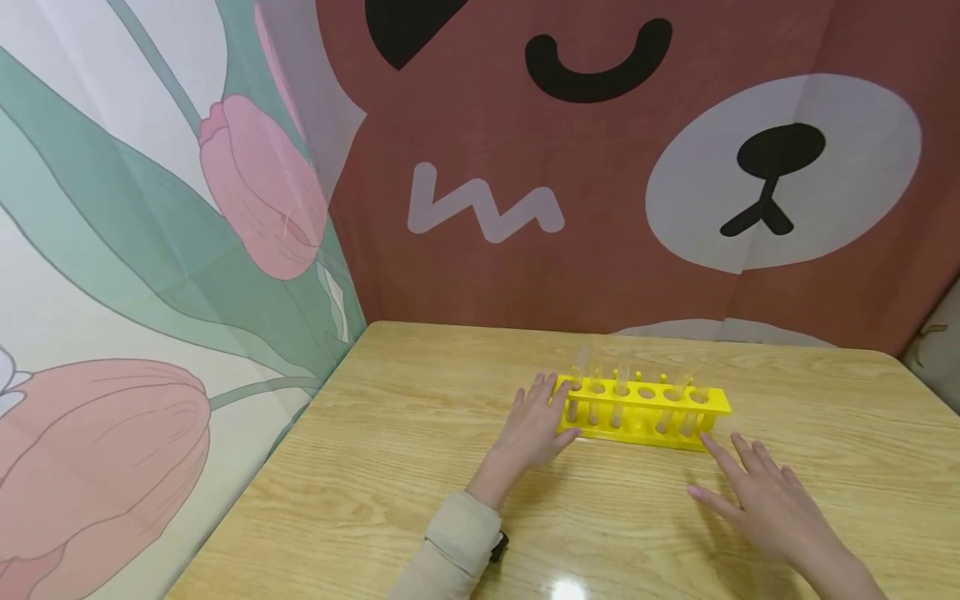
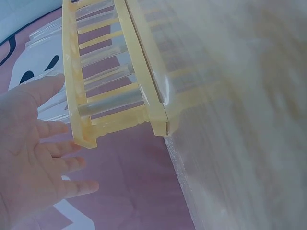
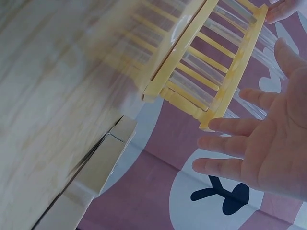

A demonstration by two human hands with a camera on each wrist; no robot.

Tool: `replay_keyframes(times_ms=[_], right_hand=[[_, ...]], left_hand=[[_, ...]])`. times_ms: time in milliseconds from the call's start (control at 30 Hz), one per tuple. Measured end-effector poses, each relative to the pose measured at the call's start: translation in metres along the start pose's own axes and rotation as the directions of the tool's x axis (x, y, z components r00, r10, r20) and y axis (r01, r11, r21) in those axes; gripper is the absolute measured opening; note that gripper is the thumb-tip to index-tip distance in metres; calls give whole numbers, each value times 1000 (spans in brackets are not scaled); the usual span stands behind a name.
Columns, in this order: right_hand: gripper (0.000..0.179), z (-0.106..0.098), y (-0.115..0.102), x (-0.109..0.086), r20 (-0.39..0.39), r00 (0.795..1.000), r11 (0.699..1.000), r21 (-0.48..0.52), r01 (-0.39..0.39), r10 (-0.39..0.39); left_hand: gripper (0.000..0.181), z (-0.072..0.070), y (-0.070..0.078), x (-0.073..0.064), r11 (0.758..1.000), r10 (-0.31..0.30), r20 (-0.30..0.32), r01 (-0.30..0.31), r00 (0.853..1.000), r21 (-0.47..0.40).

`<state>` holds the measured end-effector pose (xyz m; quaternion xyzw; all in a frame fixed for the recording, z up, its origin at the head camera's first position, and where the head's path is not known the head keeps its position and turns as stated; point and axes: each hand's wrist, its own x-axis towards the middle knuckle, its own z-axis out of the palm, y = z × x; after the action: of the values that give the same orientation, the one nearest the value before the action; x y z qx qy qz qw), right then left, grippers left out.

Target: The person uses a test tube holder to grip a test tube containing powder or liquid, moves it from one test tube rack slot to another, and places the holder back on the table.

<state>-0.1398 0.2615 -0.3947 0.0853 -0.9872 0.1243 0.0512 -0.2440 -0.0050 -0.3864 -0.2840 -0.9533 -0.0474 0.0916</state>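
Note:
A yellow test tube rack stands on the table, holding several clear test tubes upright. One hole right of the middle has no tube in it. My left hand is at the rack's left end, fingers extended and thumb spread toward its front. In the left wrist view, the fingertips reach right beside the rack's end. My right hand hovers in front of the rack's right end with fingers spread and nothing in them. The right wrist view shows that palm facing the rack.
The wood-grain table extends around the rack. Behind it hangs a brown cloth with a bear face, and a flower-print cloth covers the left side. A pale, box-like shape appears at the table's edge in the right wrist view.

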Motion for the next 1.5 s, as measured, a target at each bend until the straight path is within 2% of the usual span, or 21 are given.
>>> replay_keyframes(times_ms=[367, 633, 1000, 1500], right_hand=[[74, 0, 1, 0, 5, 1000, 1000, -9, -7, 7], [75, 2, 1, 0, 6, 1000, 1000, 5, -5, 5], [79, 4, 1, 1, 24, 1000, 1000, 21, -13, 12], [76, 1, -2, 0, 16, 1000, 1000, 17, 2, -2]], left_hand=[[58, -1, -1, 3, 1000, 27, -73, -28, 997, -14], [57, -2, -1, 5, 999, 31, -83, -31, 996, -3], [49, 2, -3, 6, 998, 56, -143, -56, 988, 4], [50, 3, -4, 9, 999, 54, -139, -54, 989, 8]])
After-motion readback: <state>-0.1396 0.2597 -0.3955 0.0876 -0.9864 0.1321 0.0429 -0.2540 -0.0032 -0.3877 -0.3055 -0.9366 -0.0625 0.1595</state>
